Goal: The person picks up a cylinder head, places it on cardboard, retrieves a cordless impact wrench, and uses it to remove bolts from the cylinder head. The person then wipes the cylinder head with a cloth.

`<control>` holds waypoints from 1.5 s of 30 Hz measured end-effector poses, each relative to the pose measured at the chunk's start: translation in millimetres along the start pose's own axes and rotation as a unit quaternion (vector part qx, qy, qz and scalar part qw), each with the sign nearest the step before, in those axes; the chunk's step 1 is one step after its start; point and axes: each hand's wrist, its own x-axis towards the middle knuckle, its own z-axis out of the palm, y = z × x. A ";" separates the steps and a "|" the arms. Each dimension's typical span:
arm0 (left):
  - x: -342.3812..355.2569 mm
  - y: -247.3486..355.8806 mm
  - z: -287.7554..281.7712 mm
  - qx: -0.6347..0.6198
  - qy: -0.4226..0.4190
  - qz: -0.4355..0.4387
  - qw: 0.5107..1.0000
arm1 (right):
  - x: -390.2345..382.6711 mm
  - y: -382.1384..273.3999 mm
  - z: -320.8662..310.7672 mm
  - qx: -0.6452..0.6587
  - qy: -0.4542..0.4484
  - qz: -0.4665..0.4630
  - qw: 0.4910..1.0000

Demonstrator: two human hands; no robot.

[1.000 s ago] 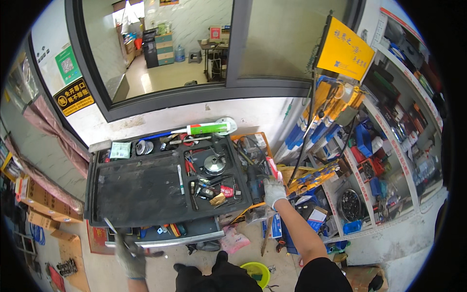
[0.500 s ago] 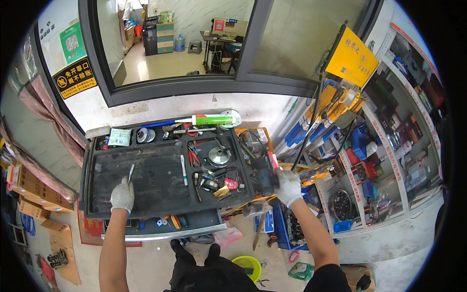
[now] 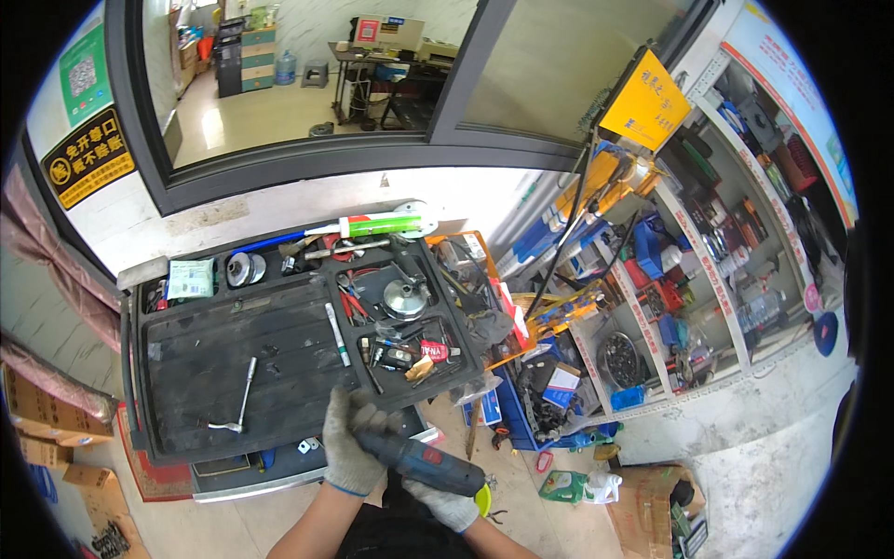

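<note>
My left hand (image 3: 352, 447), in a grey glove, grips the left end of a dark blue power tool (image 3: 421, 462) with a red label. My right hand (image 3: 449, 509), also gloved, holds the same tool from below at its right end, beside a yellow-green part (image 3: 481, 500). I hold the tool just in front of the near edge of a black tool tray (image 3: 186, 335). A metal socket wrench (image 3: 240, 401) lies loose on the tray's flat left section, apart from both hands.
The tray's right compartments hold red pliers (image 3: 351, 303), a round metal disc (image 3: 407, 300) and a white marker (image 3: 335, 334). A green-white sealant tube (image 3: 372, 226) lies at its far edge. Crowded parts shelves (image 3: 670, 279) stand right, cardboard boxes (image 3: 37, 419) left.
My left hand has let go of the wrench, which now lies on the tray. My right hand left the tray's right edge. Both hands came together low and now hold the power tool.
</note>
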 end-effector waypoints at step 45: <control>38.1 -56.4 31.8 0.144 0.097 0.043 0.984 | 56.7 5.2 -91.0 -0.183 -0.132 -0.245 0.943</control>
